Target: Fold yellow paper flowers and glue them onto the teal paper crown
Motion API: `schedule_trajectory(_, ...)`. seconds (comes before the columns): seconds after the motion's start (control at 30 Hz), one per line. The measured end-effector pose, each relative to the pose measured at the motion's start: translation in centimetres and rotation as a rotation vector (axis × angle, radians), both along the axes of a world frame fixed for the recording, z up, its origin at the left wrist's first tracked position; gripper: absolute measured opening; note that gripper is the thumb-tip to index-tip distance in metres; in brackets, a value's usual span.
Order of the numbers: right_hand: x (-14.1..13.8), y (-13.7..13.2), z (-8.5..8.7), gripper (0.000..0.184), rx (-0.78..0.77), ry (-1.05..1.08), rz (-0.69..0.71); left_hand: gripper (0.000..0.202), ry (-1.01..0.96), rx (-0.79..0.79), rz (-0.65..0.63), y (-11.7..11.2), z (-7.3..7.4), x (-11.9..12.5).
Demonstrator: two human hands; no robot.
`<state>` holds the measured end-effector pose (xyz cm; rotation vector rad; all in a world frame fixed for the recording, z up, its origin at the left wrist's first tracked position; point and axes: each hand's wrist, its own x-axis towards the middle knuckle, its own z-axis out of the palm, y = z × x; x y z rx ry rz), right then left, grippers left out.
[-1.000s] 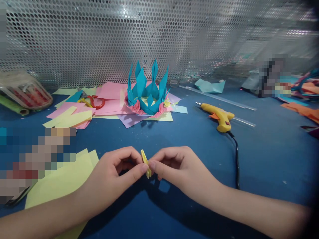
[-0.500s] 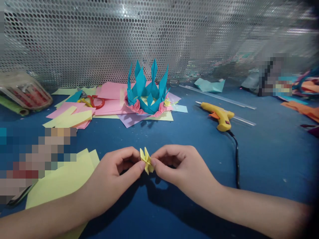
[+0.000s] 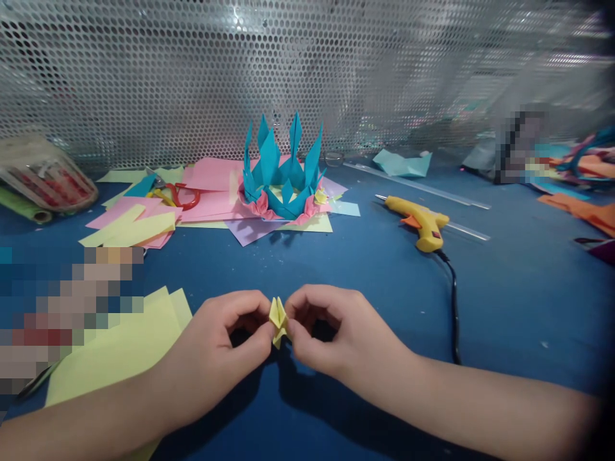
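Observation:
A small folded yellow paper piece (image 3: pixel 278 318) is pinched between both of my hands just above the blue table. My left hand (image 3: pixel 225 349) grips its left side with thumb and forefinger. My right hand (image 3: pixel 331 333) pinches its right side the same way. Further back, a blue and pink folded paper flower (image 3: pixel 281 176) stands on a pile of coloured paper sheets (image 3: pixel 211 198).
A yellow glue gun (image 3: pixel 423 223) lies to the right, its black cord (image 3: pixel 452 301) trailing toward me. Yellow paper sheets (image 3: pixel 125 346) lie under my left forearm. Red-handled scissors (image 3: pixel 180 195) rest on the pile. A perforated metal wall (image 3: pixel 307 70) closes the back.
The yellow piece has been turned and pressed tighter between my fingers; both hands sit slightly lower and closer together than before.

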<state>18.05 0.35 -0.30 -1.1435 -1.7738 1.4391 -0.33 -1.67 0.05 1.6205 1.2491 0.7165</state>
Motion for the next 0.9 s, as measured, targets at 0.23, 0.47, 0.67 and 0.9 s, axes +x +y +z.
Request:
schedule_trajectory(0.23,0.18,-0.36,0.27,0.005,0.057,-0.025,0.0,0.01,0.07,0.019,0.021,-0.1,-0.11,0.17)
schedule_trajectory(0.47,0.31,-0.15,0.54,0.008,0.119,0.021,0.039,0.01,-0.009,-0.018,0.031,0.02,0.2,0.37)
schedule_trajectory(0.67,0.43,-0.02,0.57,0.01,0.08,0.032,0.055,0.02,0.133,0.051,0.025,-0.12,0.15,0.4)
schedule_trajectory(0.9,0.38,0.25,0.13,0.012,-0.035,0.073,0.039,0.025,0.078,-0.1,0.003,0.1,0.55,0.04)
